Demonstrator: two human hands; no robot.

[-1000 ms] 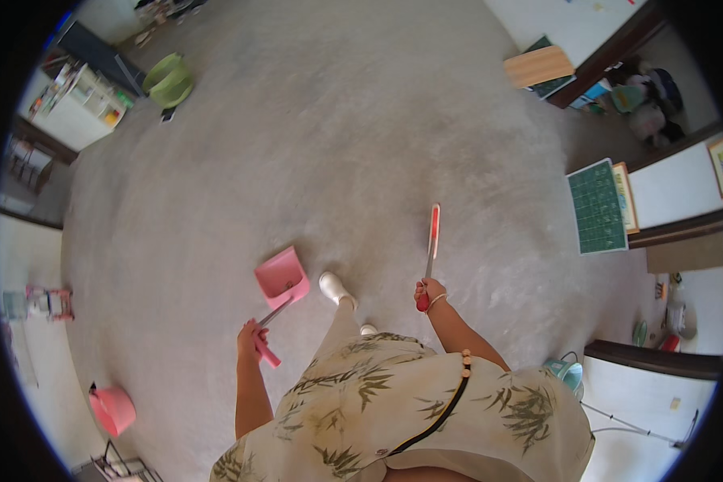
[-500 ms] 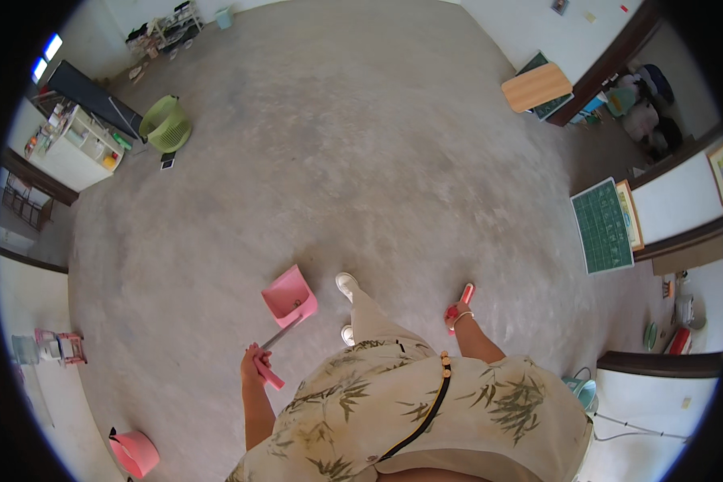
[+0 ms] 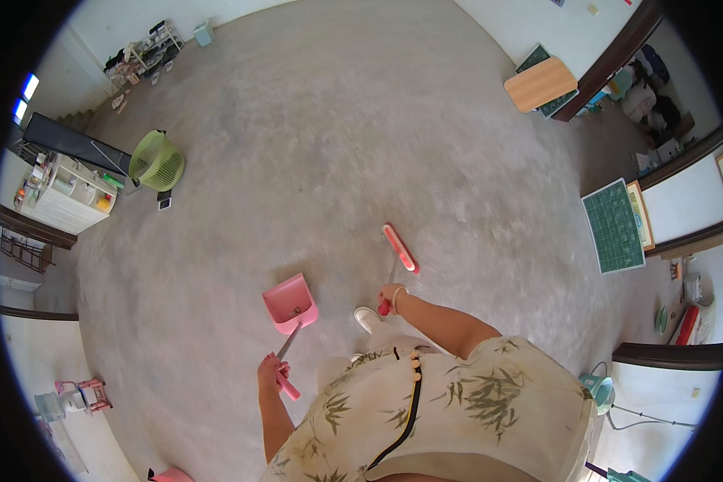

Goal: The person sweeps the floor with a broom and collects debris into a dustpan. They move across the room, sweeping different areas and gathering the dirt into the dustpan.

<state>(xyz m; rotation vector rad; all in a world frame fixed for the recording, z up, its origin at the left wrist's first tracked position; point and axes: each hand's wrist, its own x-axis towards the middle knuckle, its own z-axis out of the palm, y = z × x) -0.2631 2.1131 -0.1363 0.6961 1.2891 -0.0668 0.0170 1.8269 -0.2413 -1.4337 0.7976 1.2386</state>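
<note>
My left hand (image 3: 272, 372) is wrapped round the pink grip of a long-handled dustpan (image 3: 290, 300). Its pink pan lies on the floor ahead of that hand, with a little dark debris inside. My right hand (image 3: 390, 298), a bracelet at its wrist, is closed on the red handle end of a broom. The broom's red and white head (image 3: 400, 248) is on or just above the floor ahead of my feet, to the right of the dustpan; whether it touches I cannot tell. A white shoe (image 3: 367, 320) of mine shows just behind the right hand.
A green basket (image 3: 157, 160) stands at far left beside a white cabinet (image 3: 64, 198). Green boards (image 3: 614, 226) and a wooden panel (image 3: 541, 83) lean along the right wall. A shoe rack (image 3: 149, 50) is at the back left. Grey concrete floor (image 3: 321, 145) stretches ahead.
My right hand has swung left and forward, and the broom head now shows ahead of my feet. The dustpan stays about where it was, while the left hand has shifted slightly right.
</note>
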